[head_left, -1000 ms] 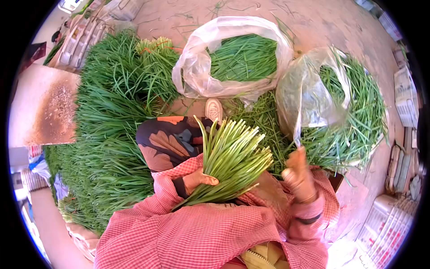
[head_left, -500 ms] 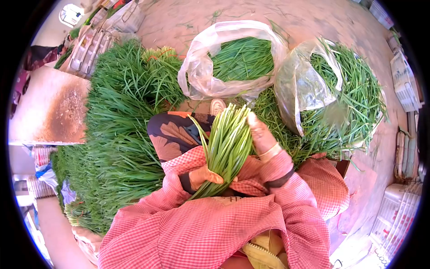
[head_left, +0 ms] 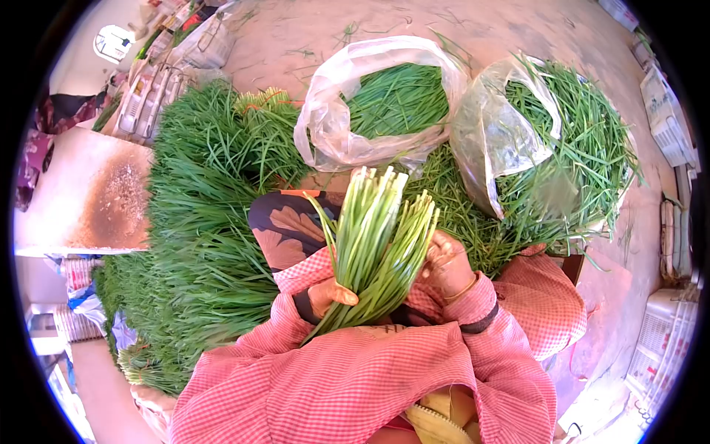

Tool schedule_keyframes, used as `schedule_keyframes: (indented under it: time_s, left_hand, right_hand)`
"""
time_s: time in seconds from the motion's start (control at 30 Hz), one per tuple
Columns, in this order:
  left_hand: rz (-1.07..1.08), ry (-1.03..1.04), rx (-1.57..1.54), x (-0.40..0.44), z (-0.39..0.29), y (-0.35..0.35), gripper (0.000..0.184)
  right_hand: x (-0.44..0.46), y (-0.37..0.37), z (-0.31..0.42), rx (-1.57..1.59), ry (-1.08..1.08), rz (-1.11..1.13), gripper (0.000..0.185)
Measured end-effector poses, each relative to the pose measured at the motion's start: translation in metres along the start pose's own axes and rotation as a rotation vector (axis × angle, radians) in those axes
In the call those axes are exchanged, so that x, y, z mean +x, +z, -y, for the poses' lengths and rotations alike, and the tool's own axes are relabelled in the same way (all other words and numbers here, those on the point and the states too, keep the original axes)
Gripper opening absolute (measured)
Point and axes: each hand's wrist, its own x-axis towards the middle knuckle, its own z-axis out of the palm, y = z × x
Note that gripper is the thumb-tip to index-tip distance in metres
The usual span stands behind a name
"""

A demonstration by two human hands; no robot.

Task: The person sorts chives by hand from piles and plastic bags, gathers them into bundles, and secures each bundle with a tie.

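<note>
My left hand (head_left: 330, 297) is closed around the lower part of a bunch of garlic chives (head_left: 370, 244), held over my lap. Pale cut ends point up and away from me, while the green leaves run down towards my body. The bunch is spread into two portions, one fairly upright and one leaning right. Right beside the leaning portion is my right hand (head_left: 448, 265), its fingers curled together. What they pinch, if anything, cannot be made out.
A dense mass of chives (head_left: 200, 214) stands on the left. Ahead sit an open clear plastic bag (head_left: 322, 137) of green leaves and a second bag (head_left: 488, 140) with leaves heaped beside it. Loose leaves lie on the floor. White crates (head_left: 665, 111) line the right side.
My right hand has dropped from the cut ends to the bunch's right side, and its fingers have curled. The bunch has parted into two portions. My left hand keeps its grip.
</note>
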Motion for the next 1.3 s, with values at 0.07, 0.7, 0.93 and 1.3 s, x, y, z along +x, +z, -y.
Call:
schedule_keyframes:
  time_s: [0.07, 0.7, 0.93, 1.3]
  left_hand:
    - [0.059, -0.08, 0.071, -0.001, 0.001, -0.003, 0.067]
    - [0.014, 0.084, 0.197, 0.011, 0.029, -0.025, 0.06]
    - [-0.13, 0.194, 0.288, 0.013, 0.022, 0.004, 0.057]
    - [-0.039, 0.169, 0.332, 0.008, 0.038, -0.031, 0.053]
  right_hand:
    - [0.005, 0.005, -0.025, -0.032, -0.207, 0.044, 0.018]
    - [0.03, -0.021, 0.077, -1.196, -0.289, -0.193, 0.02]
    - [0.023, -0.079, 0.095, -1.682, -0.08, -0.791, 0.06]
    - [0.041, -0.047, 0.092, -0.143, -0.381, -0.129, 0.016]
